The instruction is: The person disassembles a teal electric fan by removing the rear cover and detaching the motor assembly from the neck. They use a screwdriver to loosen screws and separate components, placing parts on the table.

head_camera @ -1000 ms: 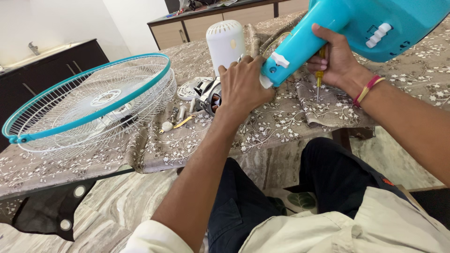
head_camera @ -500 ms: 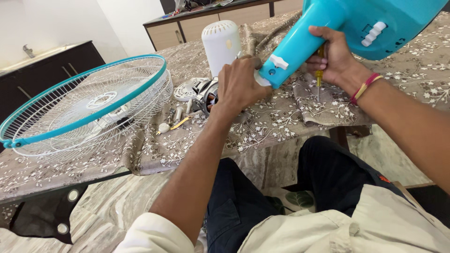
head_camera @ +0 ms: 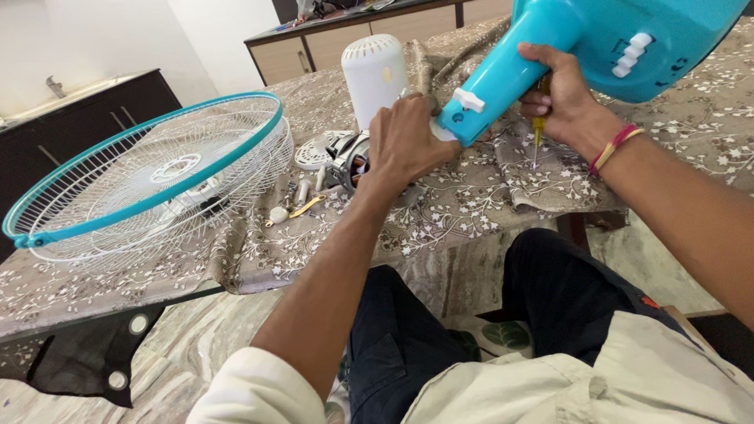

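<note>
The right hand (head_camera: 567, 104) was clamped round the neck of the teal fan stand (head_camera: 550, 47), held tilted above the bench (head_camera: 471, 204), with a screwdriver (head_camera: 536, 133) pinned under the same grip. The left hand (head_camera: 404, 141) was closed on the neck's lower end, just right of the motor (head_camera: 349, 161). With two things sharing one grip, the screwdriver might slip, or the stand might drop onto the motor.
</note>
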